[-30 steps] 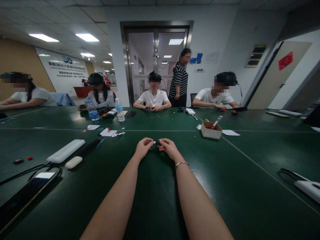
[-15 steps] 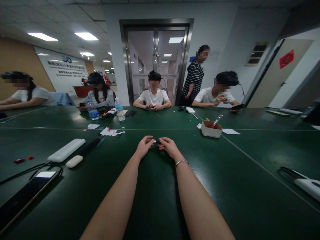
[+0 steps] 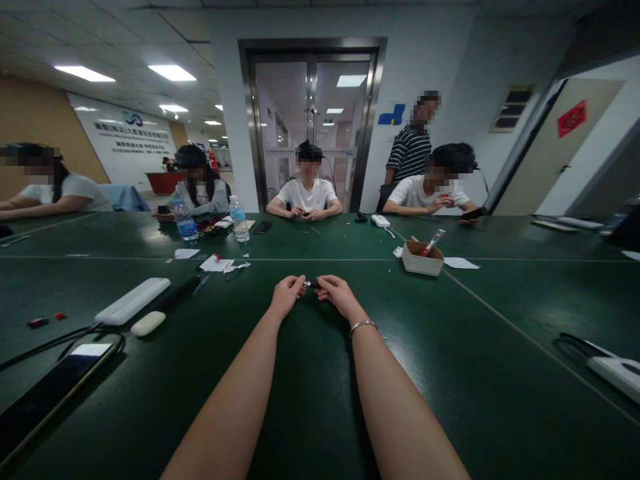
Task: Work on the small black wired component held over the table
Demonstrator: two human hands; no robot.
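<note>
A small dark object with a silvery end [image 3: 311, 284] is held between my two hands, above the green table [image 3: 320, 360]. My left hand [image 3: 289, 295] pinches its silvery left end. My right hand [image 3: 338, 295], with a silver bracelet on the wrist, is closed on its dark right end. The fingertips of the two hands are a short distance apart. The object is too small for me to tell exactly what it is.
At the left lie a white power strip [image 3: 133, 301], a white oval case [image 3: 149, 324] and a phone [image 3: 55, 387]. Paper scraps [image 3: 217, 264] and two bottles [image 3: 240, 220] stand farther off. A small box [image 3: 423, 260] is right of centre. Several people sit opposite.
My left hand has shifted slightly left and its fingers have closed more around the object's silvery end. The standing person in the striped shirt has moved to the right.
</note>
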